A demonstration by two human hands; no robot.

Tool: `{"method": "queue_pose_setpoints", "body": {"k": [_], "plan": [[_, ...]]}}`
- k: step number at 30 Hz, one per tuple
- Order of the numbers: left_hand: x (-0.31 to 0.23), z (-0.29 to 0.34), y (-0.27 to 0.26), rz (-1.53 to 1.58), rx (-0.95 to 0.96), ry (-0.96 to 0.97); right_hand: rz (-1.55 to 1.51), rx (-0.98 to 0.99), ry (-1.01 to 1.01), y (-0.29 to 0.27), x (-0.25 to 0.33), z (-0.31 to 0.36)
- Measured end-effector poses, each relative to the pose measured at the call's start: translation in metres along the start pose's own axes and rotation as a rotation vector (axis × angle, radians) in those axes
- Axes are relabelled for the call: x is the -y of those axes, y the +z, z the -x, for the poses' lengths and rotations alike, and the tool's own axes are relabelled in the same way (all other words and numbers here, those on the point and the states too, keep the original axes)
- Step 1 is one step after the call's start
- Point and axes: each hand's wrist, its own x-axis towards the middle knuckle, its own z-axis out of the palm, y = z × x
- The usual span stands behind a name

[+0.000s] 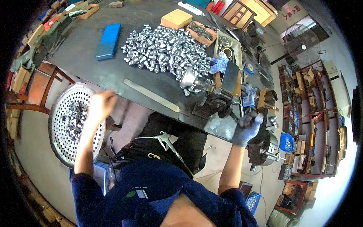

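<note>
My bare left hand [101, 106] is raised between the tray and the bench edge, its fingers drawn together and slightly blurred. Whether anything sits in them is hidden. Beside it, a round perforated metal tray [60, 132] holds a heap of metal fittings [75, 119]. My right hand [246, 130], in a bluish glove with dark fingertips, is closed around the end of a dark lever [231, 115] on a small bench machine [211, 104]. A shiny metal cup-shaped part [188, 78] faces left on that machine, next to a large pile of metal fittings [162, 51] on the bench.
A flat metal strip [151, 94] lies along the bench's front edge. Behind are a blue case [108, 41], a yellow box [176, 19] and a blue glove [219, 63]. An air blow gun [166, 142] rests on my lap. A chuck [264, 149] stands right of my right hand.
</note>
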Motion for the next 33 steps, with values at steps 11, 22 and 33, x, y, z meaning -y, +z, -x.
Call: {"method": "queue_pose_setpoints", "body": {"k": [11,22,33], "plan": [[-0.142,-0.091,0.178,0.095,0.216,0.516,0.080,-0.227,0.219,-0.031,-0.064,0.007],[-0.093,-0.094,0.127,1.244,0.480,-0.025,0.015,-0.208,0.289,-0.027,-0.058,0.014],[-0.104,-0.091,0.052,1.494,0.426,0.090,0.078,-0.258,0.242,-0.045,-0.068,0.008]]}}
